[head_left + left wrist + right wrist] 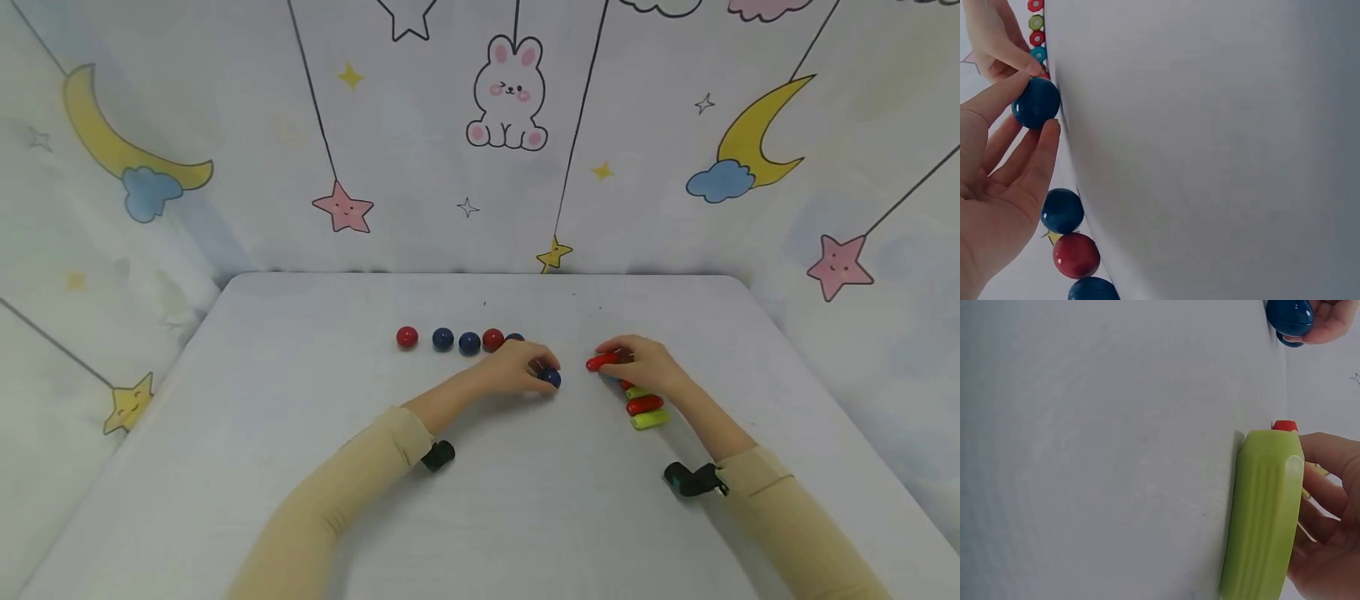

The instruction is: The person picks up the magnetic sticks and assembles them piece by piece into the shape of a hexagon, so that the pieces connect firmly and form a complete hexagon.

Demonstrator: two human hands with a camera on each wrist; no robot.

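Observation:
My left hand [513,368] pinches a glossy dark blue ball [1036,103] between thumb and fingertips, close over the white table. To its left lies a loose row of balls: a red ball [407,337], a blue ball [442,338], another blue one, a second red ball [492,339] and a blue one partly behind the hand. My right hand [647,364] holds a long red bead [602,362] at the far end of a column of long beads. Below it lie a red bead [645,405] and a lime green bead [1264,512]; blue shows partly under the fingers.
The white table [480,517] runs back to a cloth backdrop [420,150] printed with moons, stars and a rabbit. Black wrist cameras are strapped below both sleeves, the right one [690,479] low over the table.

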